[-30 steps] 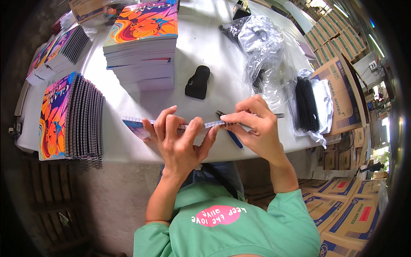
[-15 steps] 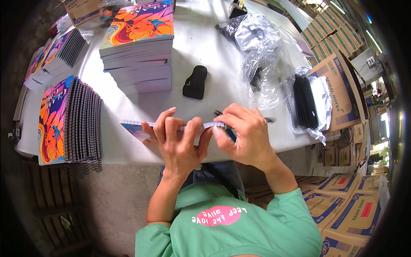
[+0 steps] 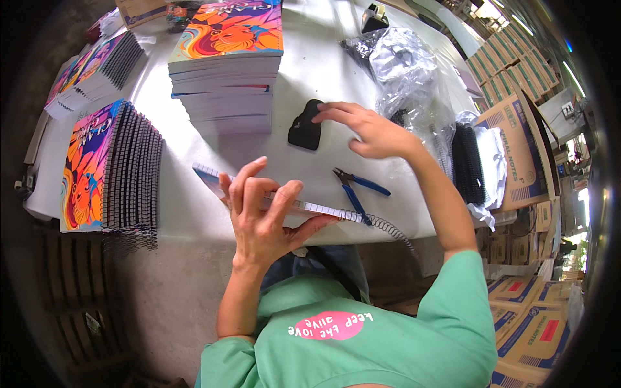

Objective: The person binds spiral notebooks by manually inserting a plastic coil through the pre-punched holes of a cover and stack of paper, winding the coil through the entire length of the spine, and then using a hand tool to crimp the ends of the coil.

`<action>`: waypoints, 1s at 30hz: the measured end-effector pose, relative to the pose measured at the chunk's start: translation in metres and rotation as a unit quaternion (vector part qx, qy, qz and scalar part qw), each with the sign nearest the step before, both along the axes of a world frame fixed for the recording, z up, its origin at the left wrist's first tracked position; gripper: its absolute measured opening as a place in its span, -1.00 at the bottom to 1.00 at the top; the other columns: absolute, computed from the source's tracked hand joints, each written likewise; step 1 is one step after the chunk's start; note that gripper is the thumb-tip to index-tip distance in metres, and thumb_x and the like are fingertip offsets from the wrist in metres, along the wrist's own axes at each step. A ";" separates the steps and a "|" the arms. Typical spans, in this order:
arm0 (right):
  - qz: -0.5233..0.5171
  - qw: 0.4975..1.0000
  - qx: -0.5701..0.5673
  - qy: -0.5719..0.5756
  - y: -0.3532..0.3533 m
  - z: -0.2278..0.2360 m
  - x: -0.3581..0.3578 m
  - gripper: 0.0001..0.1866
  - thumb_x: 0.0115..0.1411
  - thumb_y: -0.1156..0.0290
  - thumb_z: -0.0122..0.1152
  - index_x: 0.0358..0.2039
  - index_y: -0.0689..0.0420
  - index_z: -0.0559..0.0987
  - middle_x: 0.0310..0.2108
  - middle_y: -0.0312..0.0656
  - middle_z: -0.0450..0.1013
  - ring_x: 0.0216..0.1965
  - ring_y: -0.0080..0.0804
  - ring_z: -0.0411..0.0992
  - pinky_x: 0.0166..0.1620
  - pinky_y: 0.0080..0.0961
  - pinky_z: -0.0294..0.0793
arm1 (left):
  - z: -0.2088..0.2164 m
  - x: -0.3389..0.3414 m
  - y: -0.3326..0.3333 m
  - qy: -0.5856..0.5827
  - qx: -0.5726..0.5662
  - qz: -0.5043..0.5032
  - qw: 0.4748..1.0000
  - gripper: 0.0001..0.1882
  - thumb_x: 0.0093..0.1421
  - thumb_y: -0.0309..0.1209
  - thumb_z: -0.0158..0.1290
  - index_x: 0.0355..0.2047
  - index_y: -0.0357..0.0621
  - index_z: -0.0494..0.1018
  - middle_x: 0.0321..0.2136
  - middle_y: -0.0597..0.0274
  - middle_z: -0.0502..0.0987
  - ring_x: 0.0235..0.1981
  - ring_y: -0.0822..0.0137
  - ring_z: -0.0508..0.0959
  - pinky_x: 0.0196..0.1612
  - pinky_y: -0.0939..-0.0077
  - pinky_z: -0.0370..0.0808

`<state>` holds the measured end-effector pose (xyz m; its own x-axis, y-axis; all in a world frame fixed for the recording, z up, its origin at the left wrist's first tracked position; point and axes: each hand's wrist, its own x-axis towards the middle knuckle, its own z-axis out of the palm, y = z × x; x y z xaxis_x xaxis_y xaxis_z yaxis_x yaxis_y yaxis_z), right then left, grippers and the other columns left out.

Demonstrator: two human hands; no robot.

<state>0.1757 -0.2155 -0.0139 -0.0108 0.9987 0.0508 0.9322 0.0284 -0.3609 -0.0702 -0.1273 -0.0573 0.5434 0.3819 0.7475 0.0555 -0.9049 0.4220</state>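
Observation:
My left hand [image 3: 262,216] grips a notebook [image 3: 210,176] on its edge, the row of punched holes facing up. A dark spiral coil [image 3: 388,226] sticks out past the notebook's right end and hangs in a curve. My right hand [image 3: 375,132] is stretched out over the table, fingers extended and holding nothing. Its fingertips are at the right edge of a black hourglass-shaped pad [image 3: 304,134]; whether they touch it I cannot tell. Blue-handled cutting pliers [image 3: 362,187] lie partly spread between the coil and my right hand.
A tall stack of colourful-covered notebooks [image 3: 226,97] stands at the back left. Bound notebooks [image 3: 129,174] are piled at the left, with another pile [image 3: 97,68] behind. To the right are black coils [image 3: 467,165], clear plastic bags [image 3: 404,64] and a carton [image 3: 517,149].
My right hand has left the notebook's edge and moved up and away to the black pad. The coil's free end and the pliers now show. The notebook tilts down to the right.

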 end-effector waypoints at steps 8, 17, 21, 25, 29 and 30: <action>-0.047 0.971 0.176 0.156 0.027 -0.092 0.043 -0.55 -0.03 0.63 0.07 -0.09 -0.04 0.52 -0.04 -0.17 0.40 0.04 -0.22 0.33 0.09 -0.20 0.33 | 0.004 0.004 -0.003 0.007 -0.004 0.033 0.999 -0.45 -0.37 0.08 0.36 -0.60 -0.02 0.36 -0.40 0.24 0.28 0.07 0.02 0.28 0.25 -0.12 -0.28; 0.017 0.840 0.210 0.499 -0.043 -0.033 -0.051 -0.83 -0.05 0.35 0.32 -0.44 0.16 0.66 -0.50 -0.12 0.43 -0.36 -0.34 0.45 -0.08 -0.26 0.50 | 0.001 0.008 0.000 -0.004 -0.018 0.023 1.000 -0.45 -0.37 0.07 0.37 -0.63 -0.04 0.35 -0.46 0.23 0.27 0.06 -0.01 0.30 0.23 -0.10 -0.20; 0.118 0.781 0.210 0.576 -0.033 -0.025 -0.061 -0.81 -0.14 0.42 0.37 -0.43 0.13 0.67 -0.47 -0.17 0.46 -0.39 -0.38 0.46 -0.20 -0.44 0.51 | 0.000 0.006 0.003 0.008 -0.011 0.021 1.000 -0.43 -0.40 0.12 0.37 -0.60 -0.04 0.41 -0.48 0.25 0.33 0.06 -0.01 0.29 0.23 -0.09 -0.14; 0.086 0.853 0.245 0.453 -0.028 -0.012 -0.052 -0.77 -0.19 0.60 0.27 -0.43 0.11 0.68 -0.48 -0.21 0.47 -0.41 -0.43 0.46 -0.28 -0.55 0.46 | 0.001 0.008 0.004 0.002 -0.009 0.031 0.999 -0.41 -0.39 0.15 0.35 -0.62 -0.05 0.41 -0.53 0.28 0.30 0.07 0.01 0.30 0.23 -0.10 -0.15; -0.014 0.925 0.150 0.349 -0.024 -0.013 -0.054 -0.77 -0.18 0.61 0.25 -0.44 0.10 0.69 -0.51 -0.21 0.46 -0.37 -0.41 0.45 -0.31 -0.53 0.46 | 0.002 0.005 0.007 0.027 -0.006 0.017 0.999 -0.40 -0.40 0.19 0.33 -0.64 -0.04 0.39 -0.54 0.28 0.28 0.06 0.01 0.31 0.25 -0.08 -0.17; -0.066 0.918 0.171 0.353 -0.023 -0.012 -0.054 -0.77 -0.18 0.61 0.25 -0.44 0.09 0.69 -0.51 -0.21 0.46 -0.37 -0.39 0.46 -0.30 -0.53 0.46 | 0.003 0.006 0.005 0.015 -0.010 0.015 1.000 -0.41 -0.39 0.17 0.34 -0.64 -0.04 0.39 -0.54 0.28 0.28 0.06 0.01 0.32 0.26 -0.07 -0.17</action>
